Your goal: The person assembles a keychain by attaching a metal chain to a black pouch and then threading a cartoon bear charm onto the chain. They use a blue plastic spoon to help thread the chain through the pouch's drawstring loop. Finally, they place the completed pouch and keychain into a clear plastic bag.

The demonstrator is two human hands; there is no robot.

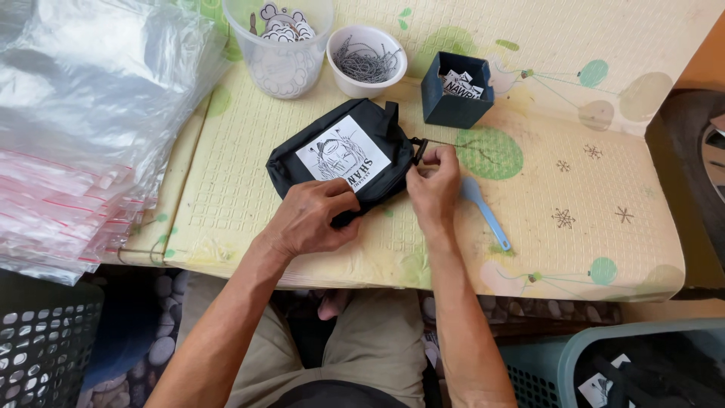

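A black fabric pouch (355, 132) with a white printed patch lies on a pale yellow foam mat (529, 211). My left hand (310, 219) presses down on the pouch's near corner and grips the fabric. At the pouch's right end, my right hand (436, 185) pinches a thin metal wire beside the black buckle (420, 149). A light blue plastic tool (487, 215) rests on the mat just right of my right hand.
Behind the pouch stand a clear cup of printed tags (283, 45), a white bowl of metal wire pins (366, 60) and a dark blue box of small cards (457, 89). Stacked clear plastic bags (83, 128) fill the left. Mesh baskets (604, 366) sit at bottom corners.
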